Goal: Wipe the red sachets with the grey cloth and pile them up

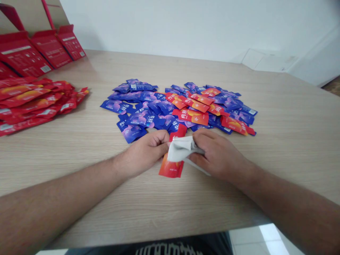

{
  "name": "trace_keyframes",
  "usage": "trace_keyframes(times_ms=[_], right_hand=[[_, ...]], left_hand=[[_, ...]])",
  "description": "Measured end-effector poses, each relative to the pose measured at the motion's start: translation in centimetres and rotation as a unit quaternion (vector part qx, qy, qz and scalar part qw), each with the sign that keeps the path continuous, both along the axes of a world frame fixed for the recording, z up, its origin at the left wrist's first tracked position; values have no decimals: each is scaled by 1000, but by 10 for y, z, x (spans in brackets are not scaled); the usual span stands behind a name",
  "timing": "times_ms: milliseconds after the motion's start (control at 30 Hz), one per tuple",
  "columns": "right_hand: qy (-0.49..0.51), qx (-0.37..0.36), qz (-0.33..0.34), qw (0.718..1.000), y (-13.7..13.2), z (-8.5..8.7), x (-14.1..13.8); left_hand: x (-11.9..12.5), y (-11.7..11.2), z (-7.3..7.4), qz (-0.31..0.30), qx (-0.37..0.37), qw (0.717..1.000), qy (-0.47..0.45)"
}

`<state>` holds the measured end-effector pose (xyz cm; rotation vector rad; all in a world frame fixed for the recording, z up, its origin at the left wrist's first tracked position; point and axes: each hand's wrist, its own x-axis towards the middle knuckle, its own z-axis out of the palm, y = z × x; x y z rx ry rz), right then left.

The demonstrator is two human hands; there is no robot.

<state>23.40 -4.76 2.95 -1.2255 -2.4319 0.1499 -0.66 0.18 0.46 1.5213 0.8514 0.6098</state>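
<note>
Near the middle of the table, my left hand (150, 152) is closed on the edge of a red-orange sachet (171, 169), which stands tilted above the tabletop. A pale grey cloth (180, 148) is gripped in my right hand (219, 152) and lies across the front of that sachet, covering its middle. Just beyond both hands spreads a pile of blue-purple sachets (142, 118). Several other red-orange sachets (192, 116) rest on the right part of this pile.
At the left lies a large stack of red sachets (34, 101). Behind it stand red printed boxes (51, 49) with raised flaps, near the white wall (172, 28). The wooden table (119, 209) ends at its front edge close to my body.
</note>
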Motion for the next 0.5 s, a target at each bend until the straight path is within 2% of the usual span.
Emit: trace_keyframes(times_ms=[67, 100, 200, 267, 300, 433, 500], right_hand=[[9, 6, -25, 1000, 2, -1, 1], [4, 2, -12, 1000, 2, -2, 1], [-28, -17, 90, 995, -4, -2, -4], [-40, -17, 128, 991, -7, -1, -6], [-36, -12, 117, 992, -7, -1, -5], [19, 11, -19, 1000, 3, 0, 3], [27, 10, -32, 999, 5, -1, 4]], left_hand=[[0, 0, 0, 3, 3, 1000, 4], [1, 0, 0, 6, 6, 1000, 5], [1, -1, 0, 13, 7, 1000, -2], [0, -1, 1, 10, 6, 1000, -4], [0, -1, 1, 7, 6, 1000, -3], [0, 1, 0, -3, 9, 1000, 14], [0, 1, -1, -1, 6, 1000, 10]])
